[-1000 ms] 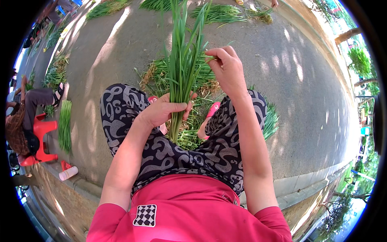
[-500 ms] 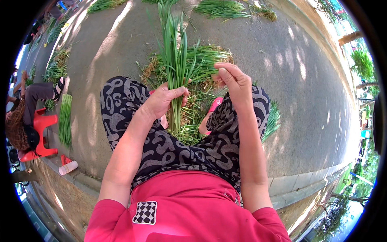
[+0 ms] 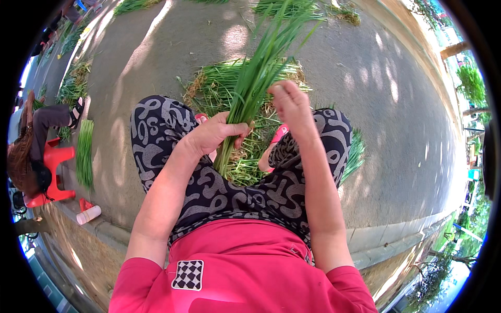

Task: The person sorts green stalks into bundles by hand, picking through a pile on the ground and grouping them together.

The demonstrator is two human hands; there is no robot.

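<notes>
My left hand (image 3: 216,133) is wrapped round the lower part of a bunch of garlic chives (image 3: 253,86). Their flat green leaves lean up and to the right, while the pale stalk ends point down between my knees. Close to the right side of the leaves, my right hand (image 3: 293,107) is closed in a pinch; what its fingers hold, if anything, is too small to make out. Beyond both hands a loose heap of chives (image 3: 216,78) with brown, dry bits lies on the pavement. Trimmings (image 3: 248,169) are strewn between my feet.
A sorted bundle of chives (image 3: 84,156) lies to my left, near a red plastic stool (image 3: 55,172) with a seated person. A white cylinder (image 3: 88,215) lies by the kerb. Beside my right knee is another green bundle (image 3: 355,156); more greens (image 3: 289,8) lie far ahead.
The bunch in my left hand has tipped from upright to leaning right. My right hand has come slightly left, nearer the leaves, and its fingers have curled in more.
</notes>
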